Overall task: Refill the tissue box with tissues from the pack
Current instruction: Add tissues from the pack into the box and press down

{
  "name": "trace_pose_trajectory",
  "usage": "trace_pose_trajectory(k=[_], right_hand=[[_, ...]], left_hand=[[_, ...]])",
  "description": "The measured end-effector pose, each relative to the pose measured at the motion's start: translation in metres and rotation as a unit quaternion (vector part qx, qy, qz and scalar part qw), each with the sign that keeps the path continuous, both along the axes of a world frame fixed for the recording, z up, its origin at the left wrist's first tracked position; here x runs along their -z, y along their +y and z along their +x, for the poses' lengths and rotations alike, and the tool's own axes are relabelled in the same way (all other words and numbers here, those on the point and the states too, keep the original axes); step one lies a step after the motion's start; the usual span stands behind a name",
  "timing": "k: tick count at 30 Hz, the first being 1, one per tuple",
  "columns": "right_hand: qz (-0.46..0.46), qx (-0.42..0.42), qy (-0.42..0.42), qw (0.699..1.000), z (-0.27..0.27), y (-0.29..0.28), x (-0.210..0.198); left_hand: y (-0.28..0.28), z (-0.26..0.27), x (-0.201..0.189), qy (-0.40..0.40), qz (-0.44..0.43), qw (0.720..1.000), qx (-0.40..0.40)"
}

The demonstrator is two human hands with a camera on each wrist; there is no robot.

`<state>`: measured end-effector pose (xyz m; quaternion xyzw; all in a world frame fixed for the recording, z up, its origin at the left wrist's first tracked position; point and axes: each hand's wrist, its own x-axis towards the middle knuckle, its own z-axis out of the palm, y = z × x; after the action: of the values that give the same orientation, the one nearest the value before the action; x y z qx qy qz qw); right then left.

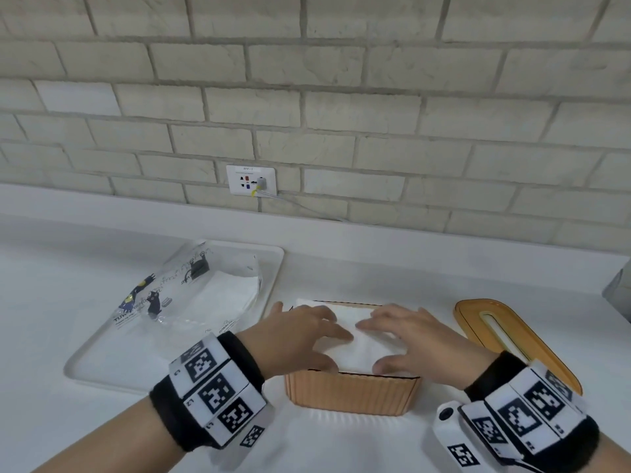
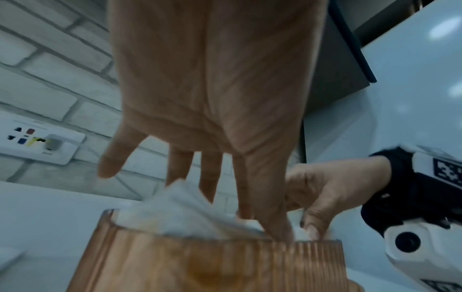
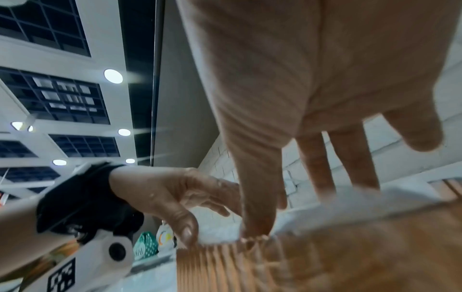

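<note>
Two hands are working over one box. Your left hand (image 1: 300,336) is lying flat on the tissues (image 1: 362,339), fingers straight and spread, thumb at the near rim; this grip is unclenched and pressing, not pinching. Your right hand (image 1: 413,339) is mirroring it from the other side, fingers straight across the stack, thumb down at the near edge, likewise unclenched and pressing. The fingertips of both hands are nearly meeting over the middle of the stack.

One box (image 1: 351,394), ribbed and orange-brown, is standing on the table (image 1: 375,268) straight in front of you, its top uncovered. The tissues are sitting in it as a white stack that is rising above the rim, higher at the far left corner in the left wrist view (image 2: 180,209).

One lid (image 1: 512,339), the same orange-brown with a long slot, is lying on the table just right of the box, partly behind your right wrist.

One pack (image 1: 191,295), clear plastic with dark printed figures, is lying on a white tray (image 1: 102,356) to the left of the box; more white tissues are showing inside it.

One wall socket (image 1: 251,180) with a grey plug is sitting in the brick wall (image 1: 341,97) behind the table.

Two wristbands, black with square coded markers, are sitting on your wrists: left (image 1: 211,390), right (image 1: 526,414).
</note>
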<state>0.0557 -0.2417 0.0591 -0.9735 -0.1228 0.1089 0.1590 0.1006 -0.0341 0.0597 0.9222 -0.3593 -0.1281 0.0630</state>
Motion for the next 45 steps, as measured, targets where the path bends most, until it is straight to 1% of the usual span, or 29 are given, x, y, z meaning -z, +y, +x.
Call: trace_pose_trajectory(k=[3,6,10,13,18,19,20,22,23,24,25,26,27,28,30,32,33,34,36,39,42,45], right_hand=[[-0.033,0.007,0.024,0.999,0.003,-0.001,0.004],[-0.067,0.002,0.033,0.997,0.004,-0.002,0.005],[-0.097,0.001,0.035,0.995,0.006,0.002,0.011],[-0.106,0.002,0.041,0.993,0.007,0.003,0.015],[-0.094,0.007,0.039,0.995,0.006,0.001,0.017],[-0.085,0.008,0.043,0.995,0.005,0.000,0.016],[-0.076,0.009,0.046,0.996,0.005,-0.002,0.013],[-0.037,0.014,0.032,0.999,0.005,-0.006,0.007],[-0.001,0.017,0.003,1.000,0.007,-0.008,0.005],[0.038,0.023,-0.034,0.998,0.008,-0.009,0.004],[0.067,0.035,-0.073,0.994,0.011,-0.011,0.005],[0.086,0.055,-0.105,0.989,0.014,-0.012,0.008],[0.099,0.079,-0.122,0.984,0.018,-0.012,0.012],[0.112,0.106,-0.122,0.980,0.022,-0.011,0.016],[0.147,0.152,-0.092,0.973,0.029,-0.007,0.025],[0.181,0.188,-0.058,0.964,0.035,-0.004,0.034],[0.192,0.203,-0.050,0.959,0.037,-0.003,0.038],[0.195,0.215,-0.051,0.956,0.039,-0.003,0.042],[0.192,0.234,-0.063,0.951,0.042,-0.006,0.049],[0.204,0.264,-0.064,0.941,0.043,-0.010,0.056],[0.199,0.269,-0.070,0.940,0.044,-0.011,0.059],[0.192,0.271,-0.074,0.940,0.044,-0.011,0.061]], left_hand=[[0.001,0.008,0.001,0.018,0.021,0.999,-0.017],[0.005,0.014,0.001,0.030,0.059,0.998,-0.014],[0.004,0.020,0.013,0.017,0.107,0.994,0.001],[0.002,0.025,0.018,0.008,0.112,0.994,0.014],[0.002,0.025,0.019,0.019,0.114,0.993,0.020],[0.003,0.023,0.016,0.027,0.098,0.995,0.016],[0.005,0.023,0.012,0.040,0.062,0.997,0.010],[0.016,0.025,-0.002,0.056,-0.064,0.996,-0.010],[0.022,0.028,-0.009,0.042,-0.137,0.989,-0.034],[0.031,0.036,-0.015,0.007,-0.200,0.977,-0.071],[0.040,0.046,-0.018,-0.042,-0.243,0.962,-0.121],[0.051,0.060,-0.019,-0.088,-0.263,0.943,-0.183],[0.062,0.075,-0.016,-0.117,-0.259,0.926,-0.250],[0.073,0.089,-0.011,-0.123,-0.239,0.911,-0.313],[0.094,0.111,0.006,-0.096,-0.147,0.898,-0.404],[0.110,0.120,0.026,-0.054,-0.026,0.891,-0.450],[0.117,0.120,0.035,-0.026,0.011,0.886,-0.463],[0.122,0.120,0.044,0.006,0.026,0.880,-0.474],[0.129,0.119,0.058,0.038,0.026,0.873,-0.486],[0.133,0.117,0.065,0.030,0.028,0.864,-0.502],[0.132,0.119,0.067,0.032,0.032,0.870,-0.490],[0.128,0.118,0.065,0.014,0.037,0.878,-0.478]])
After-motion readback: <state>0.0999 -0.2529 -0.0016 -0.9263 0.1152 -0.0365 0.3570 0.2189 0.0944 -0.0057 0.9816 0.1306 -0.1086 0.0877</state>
